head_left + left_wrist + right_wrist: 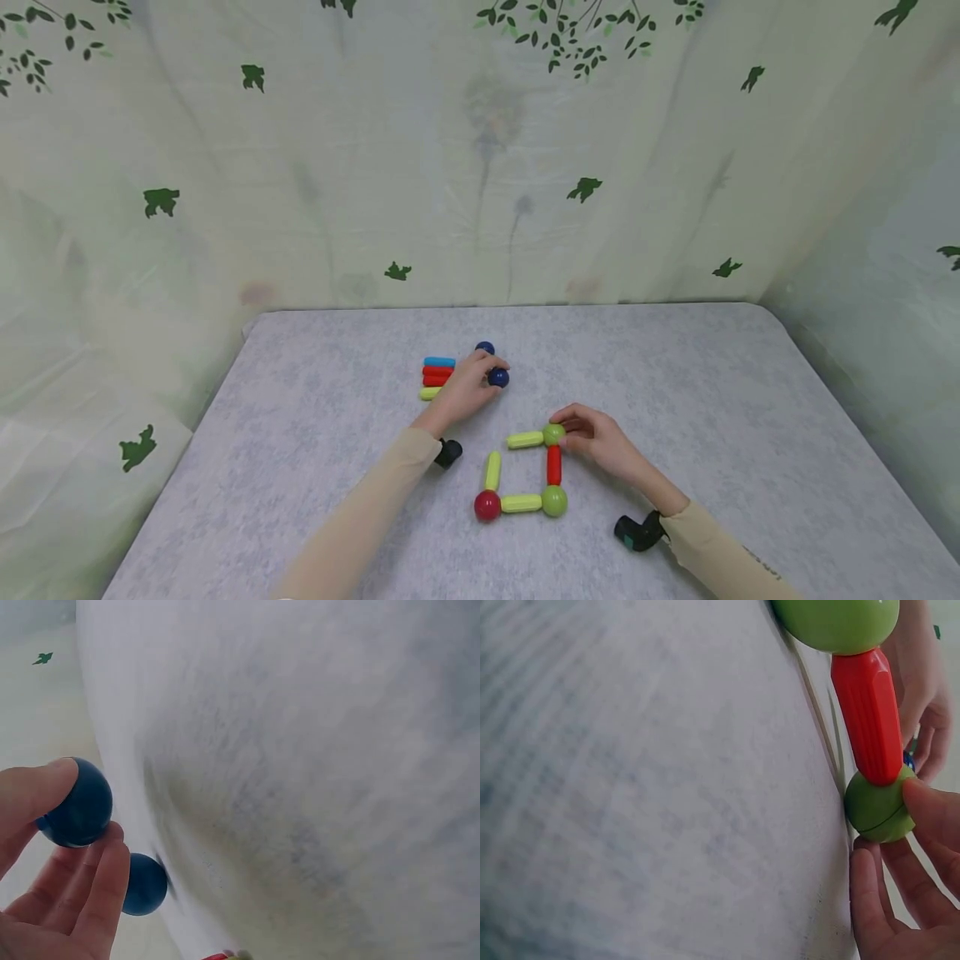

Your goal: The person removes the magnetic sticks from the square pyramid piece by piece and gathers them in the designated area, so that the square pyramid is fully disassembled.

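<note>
My left hand (463,388) pinches a dark blue ball (84,806) between thumb and fingers; a second blue ball (145,885) sits just beyond those fingers. With thumb and fingertips, my right hand (602,442) holds a green ball (553,433) at the far right corner of an open-sided figure of rods and balls. From that ball a yellow-green rod (525,440) points left, and a red rod (553,465) runs to the nearer green ball (554,501). Another yellow-green rod (521,502) links this to a red ball (487,506), which bears an upward-pointing yellow-green rod (492,472).
Left of my left hand lie a light blue rod (439,362), red rods (435,372) and a yellow-green rod (430,393), partly covered by the hand. All rest on a grey table (712,392). A leaf-patterned curtain (420,167) hangs behind its far edge.
</note>
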{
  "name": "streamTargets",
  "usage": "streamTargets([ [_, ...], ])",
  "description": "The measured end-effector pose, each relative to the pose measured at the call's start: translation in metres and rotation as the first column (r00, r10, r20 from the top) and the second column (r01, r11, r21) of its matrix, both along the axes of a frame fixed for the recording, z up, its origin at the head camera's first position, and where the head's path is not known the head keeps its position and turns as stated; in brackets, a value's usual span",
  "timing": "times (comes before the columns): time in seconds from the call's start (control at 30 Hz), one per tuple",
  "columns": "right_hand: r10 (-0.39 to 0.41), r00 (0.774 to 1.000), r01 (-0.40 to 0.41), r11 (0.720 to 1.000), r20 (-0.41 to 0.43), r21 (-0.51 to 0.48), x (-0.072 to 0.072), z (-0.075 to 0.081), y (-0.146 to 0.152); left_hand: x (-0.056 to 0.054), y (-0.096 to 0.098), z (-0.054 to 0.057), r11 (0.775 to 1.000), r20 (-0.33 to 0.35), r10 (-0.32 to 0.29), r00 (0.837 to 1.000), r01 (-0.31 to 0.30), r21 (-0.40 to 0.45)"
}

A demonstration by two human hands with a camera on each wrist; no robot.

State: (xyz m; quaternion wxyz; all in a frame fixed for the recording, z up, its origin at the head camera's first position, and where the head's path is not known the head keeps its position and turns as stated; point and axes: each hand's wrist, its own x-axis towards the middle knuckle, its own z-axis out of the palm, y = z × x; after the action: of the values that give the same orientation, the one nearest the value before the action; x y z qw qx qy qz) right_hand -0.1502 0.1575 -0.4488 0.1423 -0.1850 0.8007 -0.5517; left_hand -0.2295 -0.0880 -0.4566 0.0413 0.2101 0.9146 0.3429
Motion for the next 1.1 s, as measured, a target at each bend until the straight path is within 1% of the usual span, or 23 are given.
streamTargets([
  [0.07,0.002,1.0,-0.002,1.0,0.014,0.005,0.001,0.003,0.0,-0.005,0.003,0.0,1.0,-0.014,0.001,1.0,-0.001,-0.019],
  [0.13,0.007,1.0,-0.007,1.0,0.015,0.002,-0.001,0.001,0.0,-0.009,0.006,0.0,0.999,-0.016,0.001,1.0,-0.002,-0.038],
  [0.2,0.003,1.0,-0.003,1.0,0.025,0.001,-0.003,-0.005,0.001,-0.014,0.008,0.0,0.998,-0.023,0.002,1.0,-0.003,-0.059],
  [0.37,0.003,1.0,-0.003,1.0,0.031,-0.006,-0.012,-0.025,0.006,-0.024,0.015,-0.003,0.993,-0.038,0.013,0.999,-0.018,-0.118],
  [0.47,0.003,0.999,-0.002,1.0,0.041,-0.005,-0.014,-0.029,0.007,-0.027,0.019,-0.004,0.987,-0.055,0.026,0.998,-0.034,-0.158],
  [0.6,-0.003,0.999,0.003,1.0,0.05,-0.014,-0.014,-0.03,0.006,-0.029,0.026,0.0,0.981,-0.071,0.052,0.996,-0.064,-0.184],
  [0.77,-0.007,0.999,0.008,1.0,0.044,-0.016,-0.014,-0.028,0.005,-0.032,0.031,-0.001,0.98,-0.069,0.087,0.994,-0.098,-0.173],
  [0.97,-0.009,0.999,0.01,1.0,0.049,-0.021,-0.012,-0.024,0.004,-0.038,0.031,-0.005,0.981,-0.046,0.09,0.995,-0.097,-0.169],
  [1.1,-0.009,0.999,0.01,1.0,0.046,-0.029,-0.012,-0.023,0.004,-0.038,0.031,-0.005,0.984,-0.035,0.08,0.996,-0.084,-0.156],
])
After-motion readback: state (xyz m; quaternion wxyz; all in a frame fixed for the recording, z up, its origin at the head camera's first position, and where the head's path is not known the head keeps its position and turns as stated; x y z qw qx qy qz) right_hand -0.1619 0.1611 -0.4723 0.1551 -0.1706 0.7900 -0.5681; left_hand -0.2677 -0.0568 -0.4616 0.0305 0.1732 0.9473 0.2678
